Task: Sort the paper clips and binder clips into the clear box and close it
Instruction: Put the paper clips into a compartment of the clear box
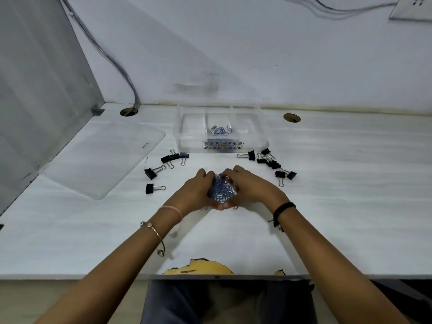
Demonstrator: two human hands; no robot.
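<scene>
Hands: your left hand (196, 190) and right hand (247, 188) cup together around a heap of blue paper clips (221, 189) on the desk.
Done: a few paper clips sit in the middle compartment of the clear box (219, 139).
Left: binder clips (271, 161) lie scattered near the box; lid (102, 157) lies off to your left.

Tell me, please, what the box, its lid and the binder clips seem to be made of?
Clear box: apparently transparent, glossy plastic; the clips inside show through. Lid: likely the same clear plastic; the desk shows through. Binder clips: black bodies, probably painted metal, with shiny wire handles.
</scene>
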